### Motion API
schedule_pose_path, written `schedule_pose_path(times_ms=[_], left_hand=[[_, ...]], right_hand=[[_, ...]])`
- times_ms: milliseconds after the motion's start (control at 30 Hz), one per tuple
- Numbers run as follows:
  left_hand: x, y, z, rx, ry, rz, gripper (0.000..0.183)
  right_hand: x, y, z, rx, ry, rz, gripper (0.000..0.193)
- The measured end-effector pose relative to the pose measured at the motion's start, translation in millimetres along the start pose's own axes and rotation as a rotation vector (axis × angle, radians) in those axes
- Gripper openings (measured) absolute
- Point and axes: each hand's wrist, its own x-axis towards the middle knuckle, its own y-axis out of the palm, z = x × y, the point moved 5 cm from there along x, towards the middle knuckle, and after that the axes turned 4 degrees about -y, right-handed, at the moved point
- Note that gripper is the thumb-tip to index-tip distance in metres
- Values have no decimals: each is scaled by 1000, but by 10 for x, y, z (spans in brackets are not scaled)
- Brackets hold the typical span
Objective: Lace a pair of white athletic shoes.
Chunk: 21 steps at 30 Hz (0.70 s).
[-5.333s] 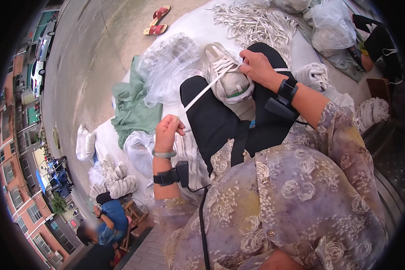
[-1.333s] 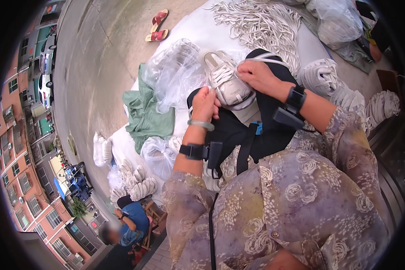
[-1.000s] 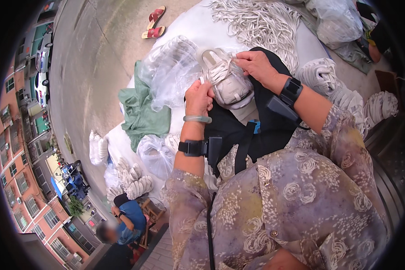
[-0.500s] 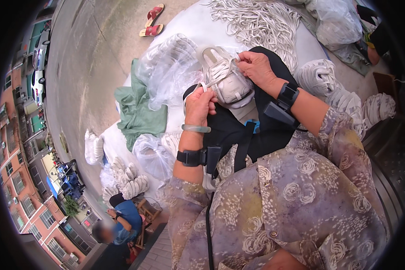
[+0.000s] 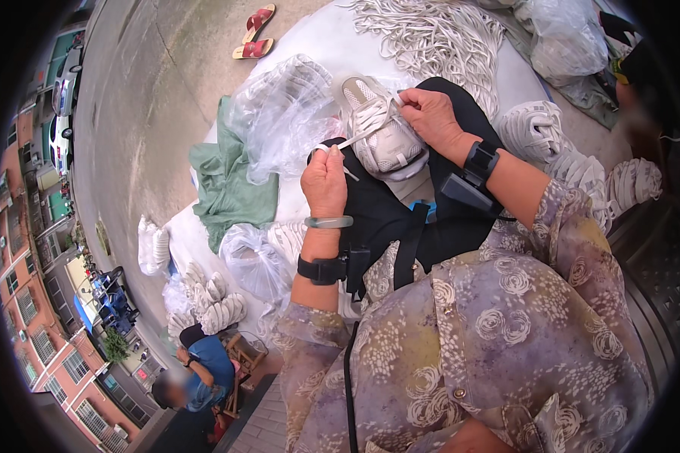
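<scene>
A white and beige sneaker (image 5: pixel 395 149) rests between my knees, its sole hidden beneath it. White shoelace (image 5: pixel 372 121) crosses its front, and one stretch runs out taut to the left. My left hand (image 5: pixel 326 180) pinches that stretch, with a loose end hanging by the fingers. At the shoe's right upper edge, my right hand (image 5: pixel 431 117) is closed on another part of the lace. Black cloth (image 5: pixel 378 208) covers my lap under the shoe.
A heap of loose white laces (image 5: pixel 438 45) lies on the white sheet ahead. Plastic-wrapped shoe parts (image 5: pixel 283 106) and green cloth (image 5: pixel 234 181) sit to the left. Stacked pale shoe parts (image 5: pixel 536 132) stand at right. A seated person in blue (image 5: pixel 208 370) is at lower left.
My left hand has moved left, away from the sneaker, drawing the lace out into a longer straight stretch. The right hand stays nearly in place.
</scene>
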Motion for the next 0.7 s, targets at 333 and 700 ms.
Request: schedule_pose_path(times_ms=[333,700], left_hand=[[-1,161,58,-565,-474,209,12],[92,301,101,-491,-392,177,6]], right_hand=[[-1,-77,106,-272,-11,98,19],[-294,119,618,-448,-734,271,16]])
